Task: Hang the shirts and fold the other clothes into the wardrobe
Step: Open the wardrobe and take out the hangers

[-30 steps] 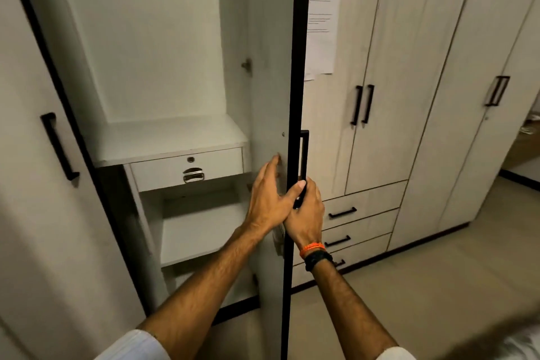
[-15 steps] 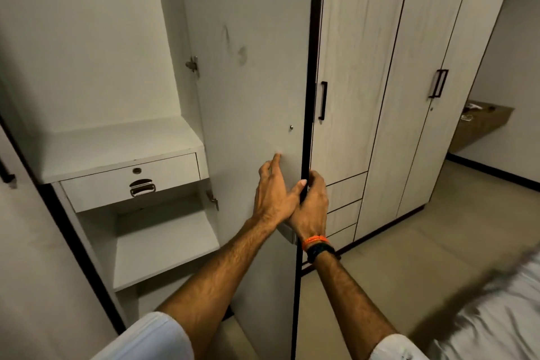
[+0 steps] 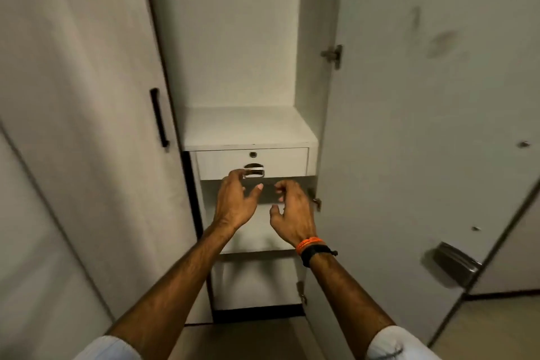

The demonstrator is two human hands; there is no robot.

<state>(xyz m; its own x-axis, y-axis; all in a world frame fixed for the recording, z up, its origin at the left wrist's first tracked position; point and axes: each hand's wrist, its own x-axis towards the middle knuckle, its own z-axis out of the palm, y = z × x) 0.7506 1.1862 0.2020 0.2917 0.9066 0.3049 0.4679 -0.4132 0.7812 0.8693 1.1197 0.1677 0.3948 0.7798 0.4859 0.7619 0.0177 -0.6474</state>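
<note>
- At the left edge I see a closed door with a black handle (image 3: 159, 117); it stays out of my way.
- My left hand (image 3: 233, 203) hangs released, fingers spread and holding nothing, fingertips just beside the metal pull (image 3: 253, 171) of the small drawer (image 3: 280, 162) under the shelf's front edge.
- My right hand (image 3: 293, 213) is loosely curled, empty, in front of the open compartment.
- The wardrobe (image 3: 233, 38) stands open, its right door (image 3: 423, 126) swung out. No shirts or other clothes are in view.
- I judge this the preparing step; next I must fetch garments, or pull that drawer.
</note>
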